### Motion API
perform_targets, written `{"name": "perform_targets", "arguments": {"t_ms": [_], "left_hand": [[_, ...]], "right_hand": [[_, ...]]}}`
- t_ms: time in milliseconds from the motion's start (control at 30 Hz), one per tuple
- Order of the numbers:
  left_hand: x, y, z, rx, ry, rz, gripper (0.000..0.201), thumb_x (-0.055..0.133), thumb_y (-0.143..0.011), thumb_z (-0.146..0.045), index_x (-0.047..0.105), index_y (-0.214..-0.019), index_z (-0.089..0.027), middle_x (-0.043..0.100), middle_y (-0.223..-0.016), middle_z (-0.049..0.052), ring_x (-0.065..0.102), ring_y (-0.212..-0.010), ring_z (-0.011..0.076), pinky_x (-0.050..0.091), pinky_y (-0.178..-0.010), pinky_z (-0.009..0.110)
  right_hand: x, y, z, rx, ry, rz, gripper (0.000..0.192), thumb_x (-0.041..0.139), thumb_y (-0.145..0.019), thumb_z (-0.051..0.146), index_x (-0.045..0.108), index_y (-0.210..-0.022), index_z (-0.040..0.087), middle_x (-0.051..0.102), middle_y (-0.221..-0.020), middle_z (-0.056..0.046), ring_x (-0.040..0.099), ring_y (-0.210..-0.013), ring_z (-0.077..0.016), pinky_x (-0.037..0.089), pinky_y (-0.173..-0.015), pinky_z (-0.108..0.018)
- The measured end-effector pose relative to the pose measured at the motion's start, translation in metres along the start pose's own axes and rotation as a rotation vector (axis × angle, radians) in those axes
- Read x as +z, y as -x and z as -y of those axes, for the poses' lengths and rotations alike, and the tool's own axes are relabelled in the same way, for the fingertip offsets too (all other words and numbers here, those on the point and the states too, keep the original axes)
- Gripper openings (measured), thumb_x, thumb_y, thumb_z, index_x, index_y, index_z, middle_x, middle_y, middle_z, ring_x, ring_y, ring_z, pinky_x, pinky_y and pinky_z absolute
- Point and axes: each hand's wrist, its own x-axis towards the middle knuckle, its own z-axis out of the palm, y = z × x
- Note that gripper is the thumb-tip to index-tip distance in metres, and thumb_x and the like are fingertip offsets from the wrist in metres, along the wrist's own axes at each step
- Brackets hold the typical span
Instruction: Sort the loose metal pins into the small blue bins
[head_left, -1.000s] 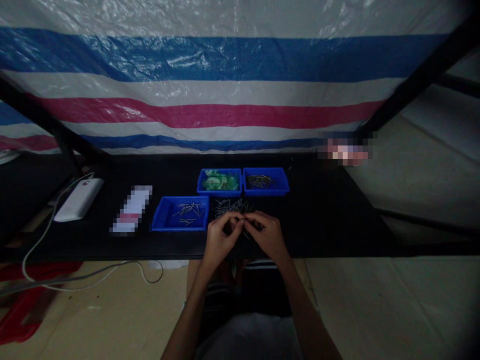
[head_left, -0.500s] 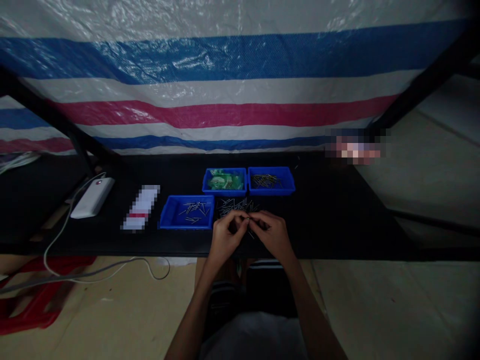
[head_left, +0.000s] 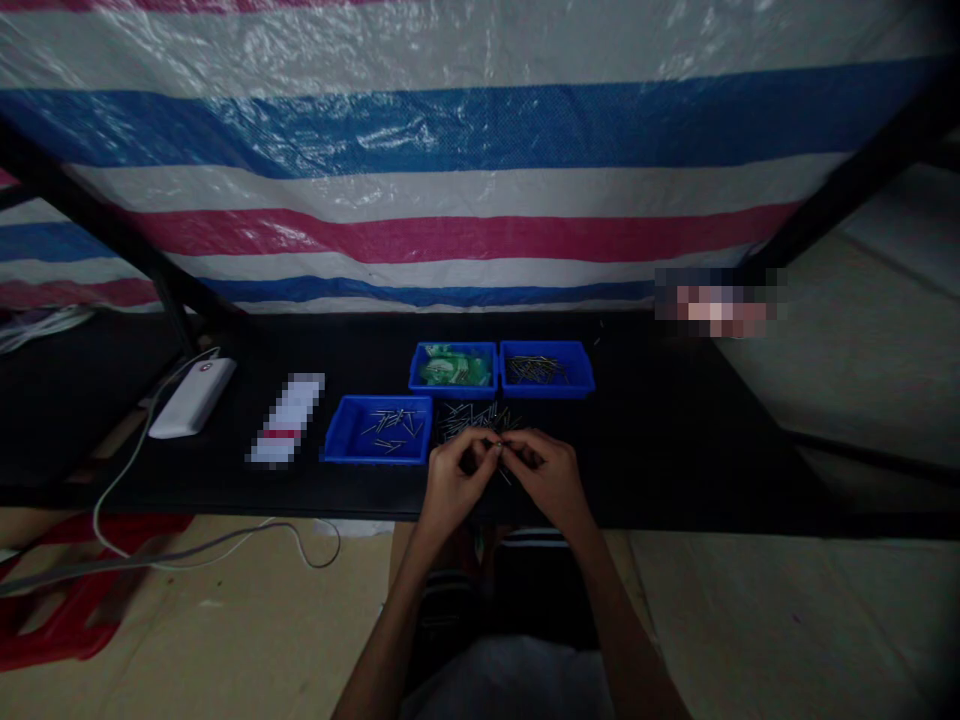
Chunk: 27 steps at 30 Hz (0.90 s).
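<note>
My left hand [head_left: 459, 470] and my right hand [head_left: 546, 470] meet at the fingertips over the table's front edge. Both are closed in a pinch around a tiny shiny piece, too small to name. Just beyond my fingers lies a loose pile of thin metal pins [head_left: 469, 415] on the black table. Left of the pile, a blue tray [head_left: 341, 430] holds several similar pins. Behind the pile stand two more blue trays: one with green plastic packets [head_left: 456, 368], the other with darker thin metal pieces [head_left: 536, 370].
On the left of the black table [head_left: 675, 440] lie a white power bank [head_left: 193, 398] with a cable and a blurred-out flat item [head_left: 287, 420]. A striped plastic sheet [head_left: 480, 190] hangs behind. A red stool [head_left: 75, 610] stands on the floor at left.
The whole view has shifted slightly, with the trays and table a little lower in the picture. My hands stay together in the same pinch.
</note>
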Motion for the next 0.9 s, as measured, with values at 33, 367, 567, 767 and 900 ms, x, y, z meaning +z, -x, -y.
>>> {"name": "perform_targets", "arguments": {"t_ms": [33,367,567,767,900], "left_hand": [[0.0,0.0,0.0,0.002,-0.001,0.001,0.01,0.065,-0.095,-0.027,0.072,-0.098,-0.02,0.06,-0.068,-0.004,0.057,-0.063,0.0122,0.046,-0.065,0.022],[-0.002,0.0,-0.001,0.024,0.003,-0.009,0.009,0.068,-0.094,-0.025,0.074,-0.099,-0.02,0.062,-0.069,-0.003,0.058,-0.063,0.0115,0.046,-0.064,0.021],[-0.002,0.0,-0.001,0.046,0.022,-0.006,0.01,0.068,-0.094,-0.025,0.074,-0.098,-0.019,0.066,-0.072,-0.002,0.059,-0.064,0.012,0.047,-0.064,0.022],[-0.001,0.0,-0.002,0.067,0.028,-0.022,0.008,0.069,-0.093,-0.024,0.074,-0.097,-0.019,0.065,-0.072,-0.002,0.058,-0.065,0.0114,0.047,-0.065,0.021],[-0.001,0.001,-0.003,0.025,0.059,-0.047,0.015,0.068,-0.095,-0.026,0.07,-0.109,-0.019,0.063,-0.073,-0.003,0.058,-0.064,0.0109,0.046,-0.064,0.02]], "right_hand": [[0.0,0.0,0.0,0.003,0.0,-0.003,0.012,0.068,-0.091,0.025,0.079,-0.094,0.021,0.071,-0.076,-0.002,0.058,-0.061,-0.0138,0.045,-0.058,-0.025],[0.0,0.001,0.001,0.031,-0.039,-0.002,0.015,0.068,-0.089,0.022,0.077,-0.101,0.022,0.069,-0.074,0.0,0.057,-0.06,-0.0127,0.045,-0.058,-0.024],[0.001,0.002,-0.003,0.03,-0.043,0.002,0.013,0.067,-0.09,0.021,0.076,-0.099,0.022,0.066,-0.072,0.001,0.057,-0.061,-0.0125,0.044,-0.058,-0.023],[0.003,0.003,-0.001,-0.002,-0.01,-0.011,0.009,0.067,-0.091,0.024,0.075,-0.095,0.022,0.067,-0.072,0.001,0.057,-0.06,-0.0121,0.044,-0.057,-0.022],[-0.003,-0.005,0.006,-0.016,0.037,-0.136,0.012,0.065,-0.094,0.029,0.069,-0.087,0.021,0.062,-0.063,0.004,0.053,-0.052,-0.0103,0.042,-0.054,-0.021]]}}
